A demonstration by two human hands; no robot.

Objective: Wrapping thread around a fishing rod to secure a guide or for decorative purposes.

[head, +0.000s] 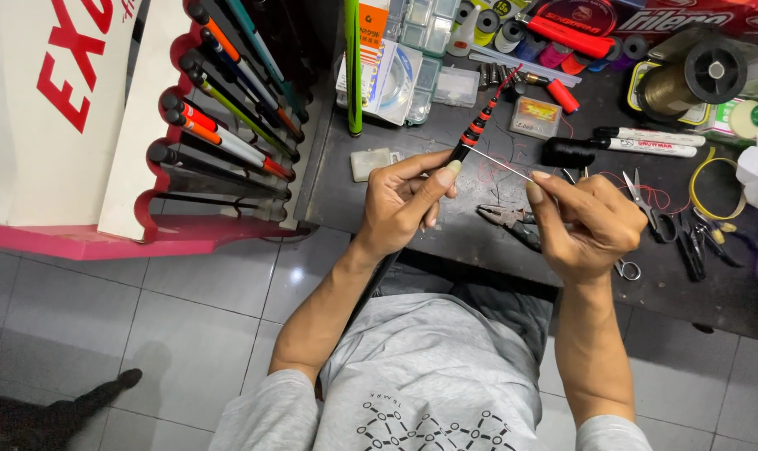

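The fishing rod [479, 125], black with orange and red bands and a thin red tip, runs up from the seated person's lap and out over the dark worktable [479, 242]. The left hand [408, 200] is clamped round the rod just below the banded part, thumb laid along it. From that grip a thin pale wire [500, 164] runs off to the right hand [588, 221], whose thumb and forefinger are pinched together on its far end.

Well to the left of the gripping hand stands a red and white rack of rods [220, 108] with black grips and coloured bands. Beyond the rod tip lie spools of thread [512, 38] and clear plastic boxes [425, 25]. Far right of the pinch sits a large spool of brownish line [688, 79]. Under the right hand lie pliers [508, 219]; just right of it are two white markers [646, 140], scissors [646, 200] and loose red thread [638, 188].
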